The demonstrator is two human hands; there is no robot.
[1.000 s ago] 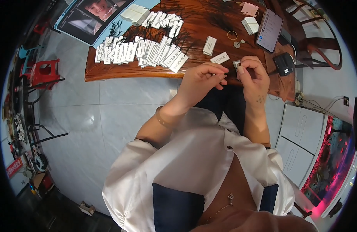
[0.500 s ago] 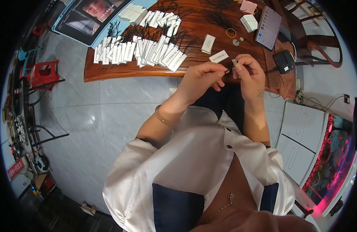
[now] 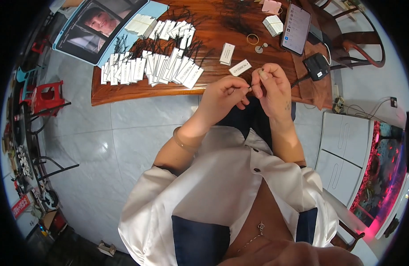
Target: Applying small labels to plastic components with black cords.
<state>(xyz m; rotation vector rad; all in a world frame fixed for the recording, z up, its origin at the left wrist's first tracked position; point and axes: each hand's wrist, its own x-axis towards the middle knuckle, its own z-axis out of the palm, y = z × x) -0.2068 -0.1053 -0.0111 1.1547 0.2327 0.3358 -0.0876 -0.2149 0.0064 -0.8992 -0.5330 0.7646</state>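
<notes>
Two bare hands, the left hand and the right hand, work at the front edge of the wooden table, as observed from beside the person. Change noted: half a second ago a black string and a pale tag corner showed at the fingertips; neither now shows clearly, and the lowest right fingertip has come level with the left ones. Implication, by judgement: this is a fine handling phase, with the workpiece mostly masked by the fingers.

Left hand: thumb and forefinger appear pinched on a small dark piece, remaining fingers curled below. Right hand: thumb raised near a bent forefinger, one finger directed at the left fingertips; whether it grips anything cannot be told. Both forearms rise from the person's body and converge, backs of the hands turned outward.

One white hang tag lies flat just ahead of the fingertips; a small tag stack sits beyond it. Strung hang tags lie fanned to the left, strings trailing away from the person
</notes>
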